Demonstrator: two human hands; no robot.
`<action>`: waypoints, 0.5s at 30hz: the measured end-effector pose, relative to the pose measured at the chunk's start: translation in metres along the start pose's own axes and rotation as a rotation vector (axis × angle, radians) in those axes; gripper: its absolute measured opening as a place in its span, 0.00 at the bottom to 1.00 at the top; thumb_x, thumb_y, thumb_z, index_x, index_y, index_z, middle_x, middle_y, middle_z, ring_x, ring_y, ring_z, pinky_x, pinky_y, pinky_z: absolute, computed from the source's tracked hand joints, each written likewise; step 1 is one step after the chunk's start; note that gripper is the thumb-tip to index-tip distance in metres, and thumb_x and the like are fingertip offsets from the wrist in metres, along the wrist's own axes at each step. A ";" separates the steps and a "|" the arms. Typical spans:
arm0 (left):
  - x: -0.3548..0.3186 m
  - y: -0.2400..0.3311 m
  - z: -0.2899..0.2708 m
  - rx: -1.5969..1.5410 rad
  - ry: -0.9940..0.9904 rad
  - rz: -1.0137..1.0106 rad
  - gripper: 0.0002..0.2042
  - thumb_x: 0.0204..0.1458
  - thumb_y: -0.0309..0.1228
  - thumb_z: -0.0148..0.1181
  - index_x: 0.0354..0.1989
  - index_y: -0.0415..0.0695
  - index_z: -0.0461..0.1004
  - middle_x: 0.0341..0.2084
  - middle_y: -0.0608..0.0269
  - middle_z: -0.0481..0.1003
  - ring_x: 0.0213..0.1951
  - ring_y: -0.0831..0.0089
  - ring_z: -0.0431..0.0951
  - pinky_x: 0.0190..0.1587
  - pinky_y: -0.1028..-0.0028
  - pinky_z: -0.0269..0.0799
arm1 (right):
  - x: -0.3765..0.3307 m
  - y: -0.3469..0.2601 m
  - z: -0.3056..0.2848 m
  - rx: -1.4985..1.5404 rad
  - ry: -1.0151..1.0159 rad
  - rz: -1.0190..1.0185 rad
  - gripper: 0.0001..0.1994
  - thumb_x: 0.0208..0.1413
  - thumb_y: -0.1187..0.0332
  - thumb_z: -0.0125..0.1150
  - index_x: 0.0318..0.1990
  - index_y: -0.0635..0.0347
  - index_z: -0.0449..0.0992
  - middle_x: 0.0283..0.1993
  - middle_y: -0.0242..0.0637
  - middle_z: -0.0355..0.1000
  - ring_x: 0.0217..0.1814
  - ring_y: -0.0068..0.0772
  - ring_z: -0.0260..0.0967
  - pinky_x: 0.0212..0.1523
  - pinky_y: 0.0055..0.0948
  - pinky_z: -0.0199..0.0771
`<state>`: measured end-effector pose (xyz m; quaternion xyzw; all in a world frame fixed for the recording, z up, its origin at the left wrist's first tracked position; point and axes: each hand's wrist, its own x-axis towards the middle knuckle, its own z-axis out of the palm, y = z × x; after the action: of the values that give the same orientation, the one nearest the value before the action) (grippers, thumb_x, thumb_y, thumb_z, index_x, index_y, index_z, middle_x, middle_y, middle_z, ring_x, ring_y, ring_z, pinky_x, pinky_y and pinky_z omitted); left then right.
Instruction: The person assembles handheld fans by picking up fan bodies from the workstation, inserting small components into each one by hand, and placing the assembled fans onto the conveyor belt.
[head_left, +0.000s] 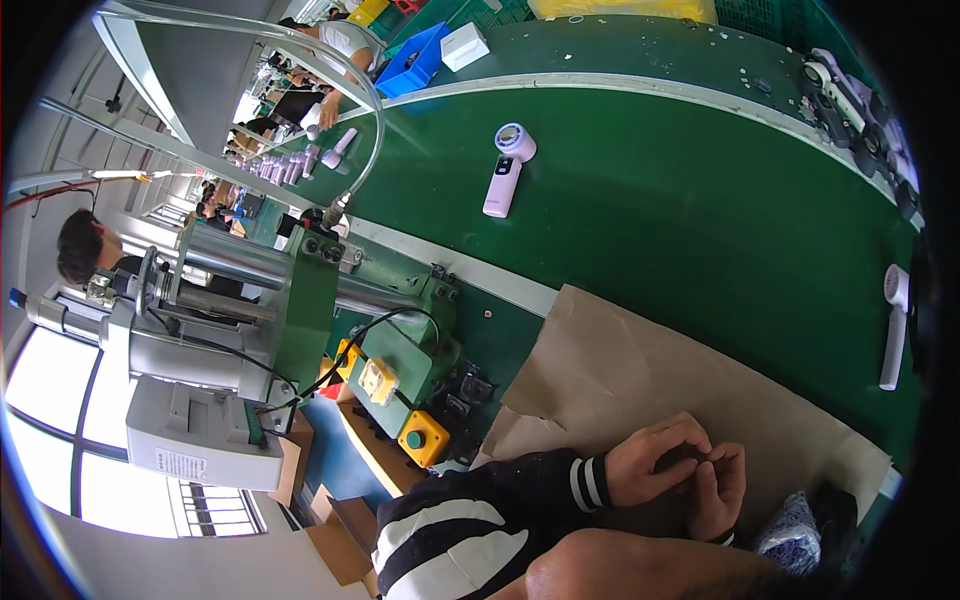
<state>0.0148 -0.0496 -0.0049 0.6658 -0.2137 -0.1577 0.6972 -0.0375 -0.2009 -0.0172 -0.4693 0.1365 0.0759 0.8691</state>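
Note:
My left hand (650, 462) comes out of a black sleeve with white stripes and hovers over brown paper (620, 370) at the lower right. Facing it, my right hand (718, 493) has its fingers curled in. The fingertips of both hands meet or nearly meet; whatever lies between them, if anything, is hidden. Farther off, a lilac handheld fan (503, 185) lies on the green work surface (640, 200), away from both hands. A second pale handheld fan (894, 325) lies near the right rim.
To the left stands a green and grey press (310, 290) with a green button in a yellow box (424, 438). A blue bin (413, 62) and white box (464, 46) sit at the back. More fans (295, 165) line the far left, near a person's hand (329, 110).

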 end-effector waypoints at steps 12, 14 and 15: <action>0.000 -0.001 0.000 0.041 -0.021 0.004 0.13 0.48 0.15 0.52 0.43 0.39 0.68 0.40 0.57 0.69 0.36 0.66 0.69 0.39 0.74 0.66 | 0.000 0.004 -0.012 -0.054 -0.058 -0.008 0.07 0.59 0.69 0.54 0.39 0.58 0.63 0.29 0.29 0.63 0.25 0.15 0.55 0.26 0.14 0.56; 0.000 -0.001 0.000 0.045 -0.021 0.007 0.13 0.48 0.15 0.52 0.44 0.39 0.68 0.40 0.57 0.69 0.36 0.66 0.69 0.39 0.74 0.66 | 0.001 0.005 -0.011 -0.061 -0.046 -0.020 0.07 0.59 0.69 0.54 0.39 0.59 0.63 0.29 0.29 0.63 0.26 0.16 0.55 0.27 0.14 0.56; 0.000 -0.001 0.000 0.048 -0.021 0.008 0.13 0.48 0.15 0.52 0.44 0.39 0.68 0.40 0.57 0.69 0.36 0.66 0.69 0.39 0.74 0.66 | 0.001 0.006 -0.011 -0.066 -0.039 -0.026 0.06 0.59 0.69 0.53 0.39 0.59 0.63 0.29 0.29 0.63 0.26 0.16 0.55 0.27 0.14 0.56</action>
<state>0.0148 -0.0501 -0.0061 0.6796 -0.2276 -0.1569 0.6795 -0.0399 -0.2068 -0.0277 -0.4977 0.1106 0.0781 0.8567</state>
